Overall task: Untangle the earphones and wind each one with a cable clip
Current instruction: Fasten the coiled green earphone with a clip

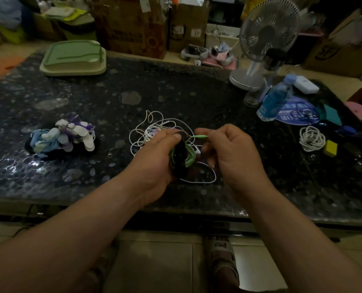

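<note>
Hovering over the near-centre of the desk (pixel 175 92), a green earphone coil (pixel 189 160) is held in the left hand (pixel 154 159); the grip is curled round it, w/ the thumb pressed on top. A black cable clip (pixel 181 154) is seen across the coil, approx. upright. The coil's green plug (pixel 199 136) sticks out to the right & is pinched at its tip by the right hand (pixel 232 149), thumb vs. forefinger, though the fingertips are blurred. A tangle of white earphones (pixel 152 127) is spread on the desk just behind & under both hands, one loop trailing toward the near edge. A pile of cable clips (pixel 64 137) (white, blue, purple) is seen well apart on the left. On the right, a white wound cable (pixel 312 138) lies beside a yellow block (pixel 330 147), w/ a blue bottle (pixel 276 100) & a fan (pixel 268 34) further back.
</note>
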Available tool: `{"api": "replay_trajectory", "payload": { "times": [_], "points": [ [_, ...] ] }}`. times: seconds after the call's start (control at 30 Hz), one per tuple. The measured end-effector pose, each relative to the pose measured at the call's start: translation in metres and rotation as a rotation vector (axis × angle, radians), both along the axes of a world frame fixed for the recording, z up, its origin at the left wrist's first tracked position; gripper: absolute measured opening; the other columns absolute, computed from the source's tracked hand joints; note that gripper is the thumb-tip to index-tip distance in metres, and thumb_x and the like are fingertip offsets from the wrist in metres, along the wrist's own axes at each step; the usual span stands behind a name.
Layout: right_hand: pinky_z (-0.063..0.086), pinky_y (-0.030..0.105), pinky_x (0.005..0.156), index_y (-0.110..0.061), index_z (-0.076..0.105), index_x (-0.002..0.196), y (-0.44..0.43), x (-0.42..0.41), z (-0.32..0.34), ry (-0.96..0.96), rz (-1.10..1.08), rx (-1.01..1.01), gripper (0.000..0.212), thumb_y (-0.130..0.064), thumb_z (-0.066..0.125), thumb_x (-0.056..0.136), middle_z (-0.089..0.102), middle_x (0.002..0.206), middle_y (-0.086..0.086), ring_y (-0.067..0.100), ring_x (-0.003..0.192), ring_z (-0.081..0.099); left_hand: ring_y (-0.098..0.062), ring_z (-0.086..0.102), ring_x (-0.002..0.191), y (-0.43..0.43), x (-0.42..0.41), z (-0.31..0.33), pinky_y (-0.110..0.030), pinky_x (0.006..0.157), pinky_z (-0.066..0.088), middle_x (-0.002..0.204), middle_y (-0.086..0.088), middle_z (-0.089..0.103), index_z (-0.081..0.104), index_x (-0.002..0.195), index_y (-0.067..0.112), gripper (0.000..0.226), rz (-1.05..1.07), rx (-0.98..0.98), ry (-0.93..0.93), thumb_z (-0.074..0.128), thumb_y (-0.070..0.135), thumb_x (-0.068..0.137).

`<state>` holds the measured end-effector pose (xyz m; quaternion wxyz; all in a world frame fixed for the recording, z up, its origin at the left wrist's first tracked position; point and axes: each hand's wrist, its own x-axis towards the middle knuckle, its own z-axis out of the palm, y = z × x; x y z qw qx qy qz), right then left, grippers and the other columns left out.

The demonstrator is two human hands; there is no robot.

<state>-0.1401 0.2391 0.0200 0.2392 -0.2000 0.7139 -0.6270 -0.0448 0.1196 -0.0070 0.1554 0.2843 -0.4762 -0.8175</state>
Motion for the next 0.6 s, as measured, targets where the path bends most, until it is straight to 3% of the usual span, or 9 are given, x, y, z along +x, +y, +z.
{"api": "replay_trajectory", "payload": {
  "times": [0.13,0.23,0.37,0.5,0.6],
  "points": [
    [0.047,0.031,0.046,-0.008,0.051,0.095,-0.001,0.005,0.007,-0.081,0.084,-0.144,0.016,-0.017,0.048,0.108,0.077,0.093,0.019,0.025,0.056,0.056,-0.025,0.064,0.076,0.003,0.001,0.006,-0.036,0.062,0.056,0.089,-0.014,0.065,0.052,0.137,-0.001,0.039,-0.087,0.054,0.051,0.038,0.024,0.111],
    [0.057,0.045,0.061,-0.007,0.055,0.1,0.0,0.006,0.008,0.025,0.135,-0.097,0.02,-0.023,0.048,0.11,0.075,0.087,0.006,0.02,0.062,0.062,-0.021,0.06,0.068,0.004,0.001,0.008,-0.028,0.054,0.051,0.083,-0.013,0.064,0.058,0.12,0.003,0.031,-0.108,0.062,0.035,0.04,0.027,0.111],
    [0.054,0.022,0.06,-0.01,0.061,0.1,0.003,0.007,0.002,0.278,0.313,0.073,0.016,-0.022,0.053,0.107,0.069,0.08,0.003,0.012,0.064,0.061,-0.018,0.061,0.064,0.005,0.004,0.006,-0.026,0.052,0.048,0.076,-0.011,0.062,0.06,0.088,0.011,0.027,-0.112,-0.032,-0.048,0.045,0.022,0.107],
    [0.055,0.023,0.063,-0.019,0.067,0.1,0.001,0.004,-0.001,0.331,0.468,0.213,0.012,-0.024,0.057,0.106,0.07,0.084,0.005,0.011,0.069,0.066,-0.019,0.069,0.068,0.002,0.006,-0.005,-0.03,0.055,0.053,0.08,-0.008,0.071,0.064,0.107,0.011,0.017,-0.034,-0.219,-0.184,0.057,0.027,0.106],
    [0.06,0.025,0.07,-0.011,0.068,0.108,0.004,0.0,0.003,0.22,0.507,0.162,0.013,-0.015,0.056,0.105,0.073,0.092,0.008,0.015,0.077,0.072,-0.016,0.063,0.062,-0.002,0.009,-0.005,-0.028,0.054,0.05,0.072,-0.004,0.065,0.064,0.095,0.012,0.026,-0.043,-0.281,-0.124,0.056,0.033,0.108]
  ]
}}
